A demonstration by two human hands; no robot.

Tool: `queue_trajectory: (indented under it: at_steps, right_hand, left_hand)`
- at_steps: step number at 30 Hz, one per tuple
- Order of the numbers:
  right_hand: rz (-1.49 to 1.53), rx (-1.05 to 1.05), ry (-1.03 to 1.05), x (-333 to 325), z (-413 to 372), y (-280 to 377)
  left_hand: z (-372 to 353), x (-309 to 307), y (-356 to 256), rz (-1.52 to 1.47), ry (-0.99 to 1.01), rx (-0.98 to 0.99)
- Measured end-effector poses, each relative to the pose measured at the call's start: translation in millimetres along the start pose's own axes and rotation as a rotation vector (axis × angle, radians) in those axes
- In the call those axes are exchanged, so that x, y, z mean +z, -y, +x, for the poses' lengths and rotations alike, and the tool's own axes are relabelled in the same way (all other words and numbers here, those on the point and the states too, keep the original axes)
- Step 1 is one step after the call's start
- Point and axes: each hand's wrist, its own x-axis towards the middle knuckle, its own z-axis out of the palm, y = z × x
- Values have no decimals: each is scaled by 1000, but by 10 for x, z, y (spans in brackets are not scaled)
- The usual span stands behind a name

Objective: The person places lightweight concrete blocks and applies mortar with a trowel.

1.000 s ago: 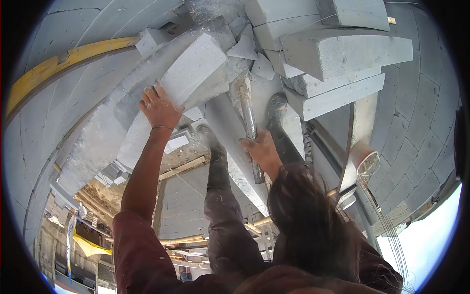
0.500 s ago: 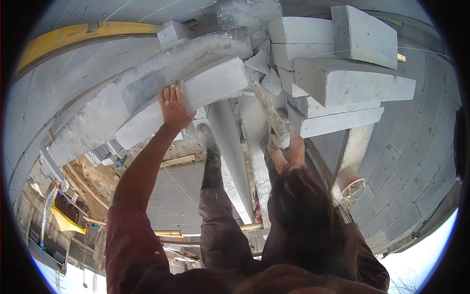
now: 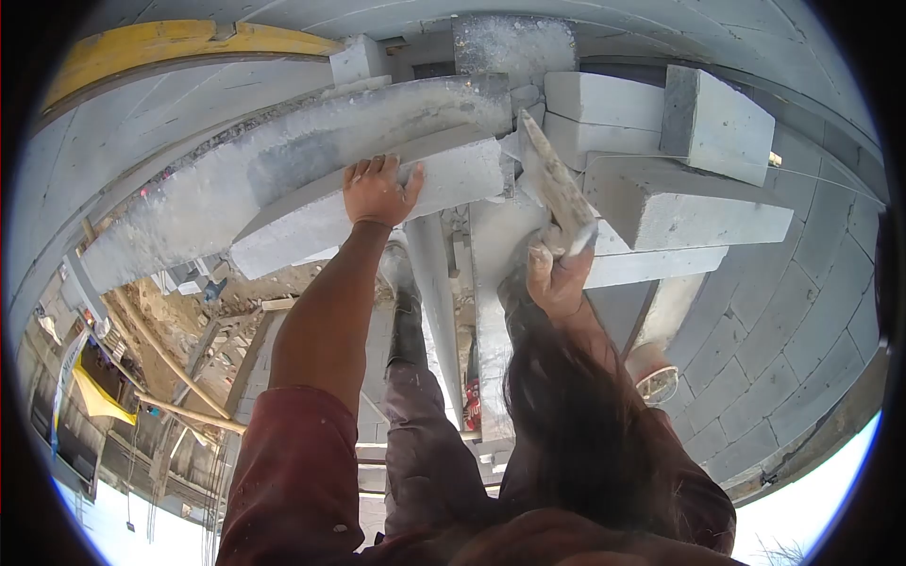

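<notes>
A long pale-grey lightweight concrete block (image 3: 458,174) lies along a larger dusty grey slab (image 3: 217,193). My left hand (image 3: 379,196) holds the block near its middle, fingers bent over its upper edge and thumb apart. Closed around the near end of a long, flat, mortar-crusted tool (image 3: 555,179) is my right hand (image 3: 563,278). The tool points away from me, just right of the block's right end. Its exact kind I cannot make out, and its handle is hidden in my grip.
Several pale blocks (image 3: 713,212) are stacked at the right, crossed by a thin string (image 3: 689,158). A yellow beam (image 3: 179,42) lies at the far left. Near the right block wall is a bucket (image 3: 651,373). Below my feet there are openings and rubble.
The view has shifted, and the blocks appear lower in it. My left hand has moved rightward along the block, its thumb now spread. My right hand still holds the tool, now tilted differently.
</notes>
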Motion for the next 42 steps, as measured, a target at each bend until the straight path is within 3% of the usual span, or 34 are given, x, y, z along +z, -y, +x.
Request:
queue_trajectory:
  at_steps: [1, 3, 5, 8, 9, 11, 12, 13, 15, 16, 17, 19, 20, 21, 23, 25, 28, 31, 33, 35, 37, 39, 42]
  right_hand:
    - [-207, 133, 68, 125, -5, -242]
    - [-313, 267, 133, 270, -137, -915]
    - [-414, 379, 182, 289, -88, -1059]
    - [-5, 550, 81, 42, -228, -582]
    - [-8, 559, 73, -27, -248, -423]
    - [239, 322, -14, -104, -235, -60]
    - [809, 882, -201, -110, -145, 62]
    - [813, 885, -207, -93, -262, -110]
    - [179, 285, 40, 26, -167, -188]
    - [-25, 11, 10, 31, -110, -219]
    - [-23, 9, 10, 107, -62, -405]
    - [-394, 455, 243, 259, -99, -768]
    - [-334, 580, 262, 200, -86, -876]
    - [-329, 575, 260, 177, -72, -889]
    - [-28, 586, 99, 90, -185, -772]
    - [79, 679, 107, -90, -220, -516]
    - [340, 94, -55, -214, 18, -180]
    - [276, 57, -60, -102, 67, -466]
    - [208, 166, -7, 46, 70, -856]
    - [175, 691, 280, 87, 108, -1104]
    - [197, 849, 343, -57, 210, -905]
    - [107, 375, 211, -210, 319, -731]
    - [371, 122, -18, -255, 266, -515]
  left_hand:
    - [27, 2, 4, 9, 1, -2]
    - [-27, -3, -10, 12, 29, -15]
    - [112, 28, 18, 18, 30, -20]
    - [38, -7, -4, 28, 52, -18]
    - [32, 9, -11, 23, 60, -8]
    - [41, 32, 0, 47, 36, -7]
    - [46, 29, -2, 64, 30, 7]
    - [44, 36, -7, 66, 34, 13]
    - [43, 29, -16, 58, 20, 3]
    - [54, 32, -15, 59, 21, 8]
    - [63, 34, -17, 51, 20, 0]
    - [39, 29, -19, 41, 22, 7]
    - [62, 47, -10, 56, 9, 19]
    - [51, 43, -2, 73, 6, 22]
    - [50, 28, 12, 67, 37, 10]
    - [16, 30, -35, 53, 64, 18]
    - [41, 65, -21, 63, -13, 32]
    - [40, 81, -14, 81, -15, 49]
    - [21, 91, 0, 87, -6, 54]
    - [108, 99, -15, 96, -4, 62]
    - [49, 58, -35, 90, 40, 36]
    - [22, 98, -41, 97, 52, 48]
    - [43, 104, -10, 113, 47, 41]
